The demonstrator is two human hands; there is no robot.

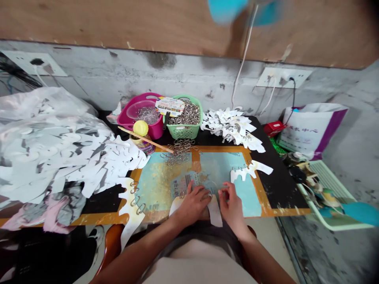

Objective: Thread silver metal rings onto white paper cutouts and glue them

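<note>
My left hand (194,205) and my right hand (231,201) sit close together at the near edge of a worn blue-and-orange board (220,169). Both press or pinch a white paper cut-out (214,212) that hangs over the edge. My left fingers lie on a printed card (182,185), and something small and metallic shows by them. Loose metal rings (179,153) lie at the board's far edge. A ringed white cut-out (251,169) rests to my right, and another (133,207) rests to my left.
A large heap of white cut-outs (83,154) covers the left. Behind the board stand a pink basket (126,118), a green basket of rings (185,132), and a wooden stick (145,139). A green tray (325,197) lies at right, below a printed bag (310,132).
</note>
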